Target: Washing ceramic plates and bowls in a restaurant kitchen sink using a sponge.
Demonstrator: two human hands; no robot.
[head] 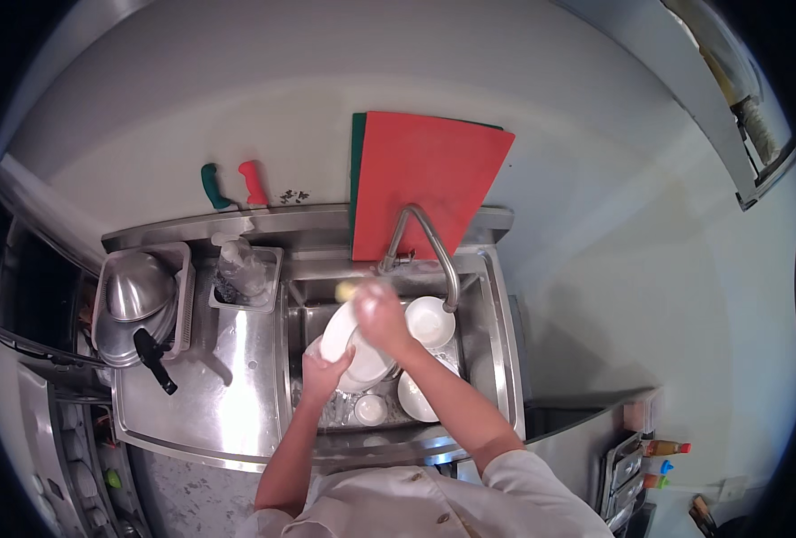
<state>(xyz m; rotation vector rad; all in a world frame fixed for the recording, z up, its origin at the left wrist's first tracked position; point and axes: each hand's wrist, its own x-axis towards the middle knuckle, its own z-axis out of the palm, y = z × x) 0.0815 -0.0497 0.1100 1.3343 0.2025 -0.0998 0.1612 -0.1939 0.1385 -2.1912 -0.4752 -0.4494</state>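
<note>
Over the stainless steel sink point(479, 376), my left hand point(324, 373) grips the near rim of a tilted white plate point(337, 333). My right hand point(379, 316) is at the plate's far right side, blurred, with a yellowish sponge-like thing point(346, 290) at its fingers; the grip itself is unclear. Beneath the hands lie more white dishes point(369, 363). A white bowl point(430, 321) stands under the curved faucet point(438, 249), another white bowl point(417, 397) is partly hidden by my right forearm, and a small white dish point(371, 409) sits near the front.
Left on the drainboard point(203, 417) stand a plastic basket point(184, 302) with metal bowls and lids, a black-handled utensil point(156, 360) and a metal tray point(273, 282) holding a bottle. Behind the sink lean red point(431, 175) and green point(357, 175) cutting boards, beside two knife handles point(253, 183).
</note>
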